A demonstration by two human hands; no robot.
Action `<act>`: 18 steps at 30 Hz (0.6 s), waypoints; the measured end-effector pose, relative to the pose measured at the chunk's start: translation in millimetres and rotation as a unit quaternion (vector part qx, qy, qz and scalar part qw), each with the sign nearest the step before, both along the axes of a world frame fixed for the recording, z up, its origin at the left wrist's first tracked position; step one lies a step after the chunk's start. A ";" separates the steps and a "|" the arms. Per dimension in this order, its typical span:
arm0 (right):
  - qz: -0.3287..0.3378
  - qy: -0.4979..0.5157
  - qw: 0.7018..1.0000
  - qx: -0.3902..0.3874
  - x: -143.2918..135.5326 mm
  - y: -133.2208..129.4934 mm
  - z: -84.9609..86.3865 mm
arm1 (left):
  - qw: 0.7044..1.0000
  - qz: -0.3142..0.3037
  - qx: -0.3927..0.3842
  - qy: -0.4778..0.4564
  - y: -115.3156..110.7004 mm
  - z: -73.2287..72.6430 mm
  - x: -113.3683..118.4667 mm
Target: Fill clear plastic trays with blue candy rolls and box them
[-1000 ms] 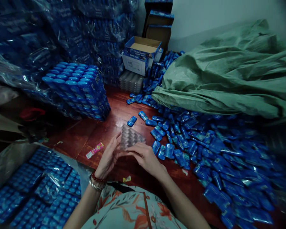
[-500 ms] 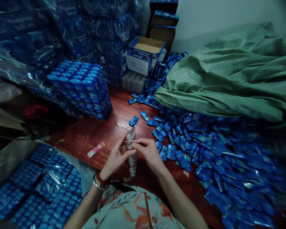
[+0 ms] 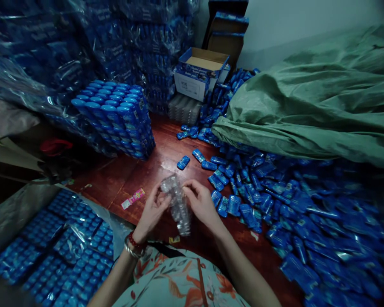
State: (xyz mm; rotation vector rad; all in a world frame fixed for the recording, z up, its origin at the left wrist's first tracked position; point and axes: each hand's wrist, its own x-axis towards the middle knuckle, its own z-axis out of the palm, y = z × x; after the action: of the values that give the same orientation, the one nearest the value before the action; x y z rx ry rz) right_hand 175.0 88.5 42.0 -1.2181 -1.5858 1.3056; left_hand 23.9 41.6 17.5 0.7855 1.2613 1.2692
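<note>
A clear, moulded plastic tray [image 3: 178, 204] with rows of bumps hangs over the wooden floor in front of me, tilted and slightly blurred. My left hand [image 3: 155, 207] grips its left side, fingers curled behind and thumb on the face. At the tray's right edge, my right hand [image 3: 198, 200] is closed in a pinch of thumb and finger; the exact contact is hard to see. Beyond the tray, a single blue pack [image 3: 183, 162] lies on the floor. A large heap of similar blue packs [image 3: 252, 192] spreads to the right.
A block of stacked blue packs [image 3: 115, 119] stands at left. An open carton [image 3: 192, 81] sits on clear trays [image 3: 184, 109] at the back. A green cloth [image 3: 307, 98] covers part of the heap. Lower left, a plastic-lined container [image 3: 117, 232] holds rows of packs.
The clear tray has turned from edge-on to showing more of its broad face. My right hand has shifted slightly up and right at its edge. The whole view has swung a little left.
</note>
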 end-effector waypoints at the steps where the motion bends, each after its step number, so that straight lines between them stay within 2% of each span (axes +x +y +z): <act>1: -0.027 -0.035 0.998 0.041 4.6 4.6 3.5 | 1.000 0.025 -0.003 0.005 -0.8 -2.1 -6.8; 3: -0.098 -0.105 0.981 0.132 13.7 15.9 10.3 | 0.998 0.067 -0.017 0.013 -2.9 -5.0 -22.4; 5: -0.127 -0.156 0.956 0.214 18.5 26.6 14.4 | 0.995 0.095 -0.023 0.021 -5.5 -4.9 -35.6; 7: -0.091 -0.191 0.941 0.265 15.8 31.0 15.0 | 0.994 0.108 -0.016 0.029 -7.6 -2.5 -42.1; 9: -0.020 -0.202 0.941 0.271 5.7 25.8 13.0 | 0.994 0.108 -0.004 0.030 -8.6 0.8 -41.0; 11: 0.072 -0.170 0.957 0.222 -8.4 12.2 9.8 | 0.995 0.098 0.003 0.027 -8.5 3.8 -34.8; 13: 0.151 -0.098 0.976 0.123 -21.8 -3.9 5.8 | 0.996 0.083 0.009 0.026 -8.1 6.4 -27.3; 14: 0.168 -0.060 0.982 0.067 -27.2 -10.7 3.4 | 0.997 0.073 0.010 0.027 -8.0 7.5 -23.9; 16: 0.145 0.001 0.989 -0.033 -33.7 -19.5 -1.4 | 0.998 0.057 0.011 0.027 -8.2 9.3 -18.8; 18: 0.096 0.038 0.990 -0.093 -34.6 -21.7 -4.7 | 0.999 0.045 0.009 0.022 -8.8 10.3 -15.7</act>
State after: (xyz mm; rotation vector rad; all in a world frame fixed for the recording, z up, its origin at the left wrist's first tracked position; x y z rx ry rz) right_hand 140.4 66.8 37.3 -1.1307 -1.5851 1.6361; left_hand 8.2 32.7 27.7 0.7815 1.3354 1.3436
